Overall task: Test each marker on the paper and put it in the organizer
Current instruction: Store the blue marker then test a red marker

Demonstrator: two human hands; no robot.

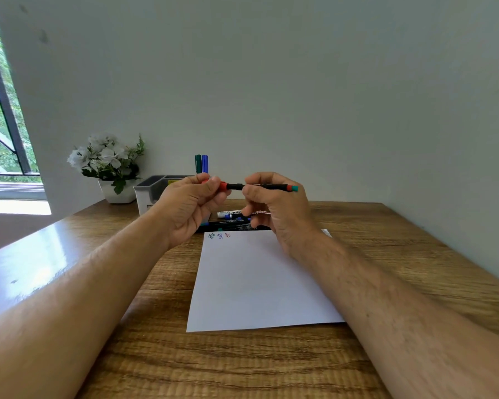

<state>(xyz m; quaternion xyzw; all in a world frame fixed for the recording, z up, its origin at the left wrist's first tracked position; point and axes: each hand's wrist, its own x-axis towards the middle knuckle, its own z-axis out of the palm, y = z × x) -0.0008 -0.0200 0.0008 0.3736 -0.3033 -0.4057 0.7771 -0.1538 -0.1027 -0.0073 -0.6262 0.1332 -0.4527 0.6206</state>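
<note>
Marker (271,186) gripped by both hands (190,203) (274,205); organizer (153,194) holds green (198,163) and blue (205,163) markers.

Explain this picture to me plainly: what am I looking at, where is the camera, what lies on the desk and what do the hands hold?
There is no machine here. A person wears a wide-angle camera on the head, so you see their own two forearms reaching forward over a wooden desk.

The left hand grips a red cap, and the right hand holds a black marker level between the two; whether the cap is going on or coming off cannot be told.

On the desk lies a white sheet of paper with three small scribbles, green, blue and red, at its top edge. Behind it lie more markers. Further back stands a grey organizer with a green marker and a blue marker upright in it, beside a pot of white flowers.
</note>
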